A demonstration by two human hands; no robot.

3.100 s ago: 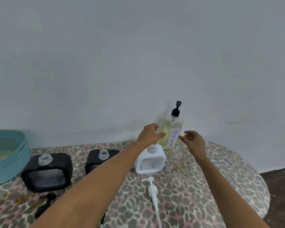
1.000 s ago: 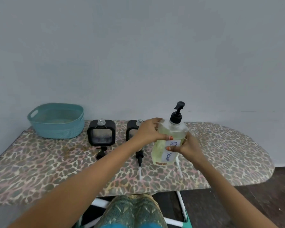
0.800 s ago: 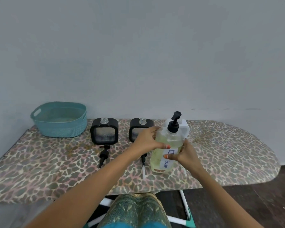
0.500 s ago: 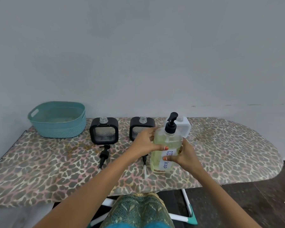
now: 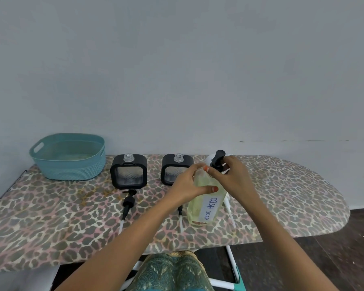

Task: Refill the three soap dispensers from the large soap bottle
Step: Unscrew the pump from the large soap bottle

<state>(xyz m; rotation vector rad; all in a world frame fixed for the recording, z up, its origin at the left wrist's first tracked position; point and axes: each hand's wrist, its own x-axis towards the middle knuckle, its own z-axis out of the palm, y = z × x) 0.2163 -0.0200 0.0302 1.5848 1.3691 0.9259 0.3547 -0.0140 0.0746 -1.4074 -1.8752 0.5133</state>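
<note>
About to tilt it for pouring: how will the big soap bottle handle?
The soap bottle looks nearly full, so probably heavy. Tall and narrow, it may tip if released carelessly. The left hand steadies its smooth body, likely slippery; the right hand grips the pump.

Both forearms bare, entering from the near edge and converging toward centre-right; left forearm runs up from near left, right forearm from near right, steeper; left hand (image 5: 189, 184) curled, fingers wrapped across the upper body of the large soap bottle (image 5: 204, 203), thumb on the near face, orange-painted nails visible on thumb and one finger; right hand (image 5: 232, 177) arched above it, wrist raised, fingertips pinched around the black pump head (image 5: 217, 161); hands touching or nearly so at the fingertips; patterned green clothing over the knees at near centre.
</note>
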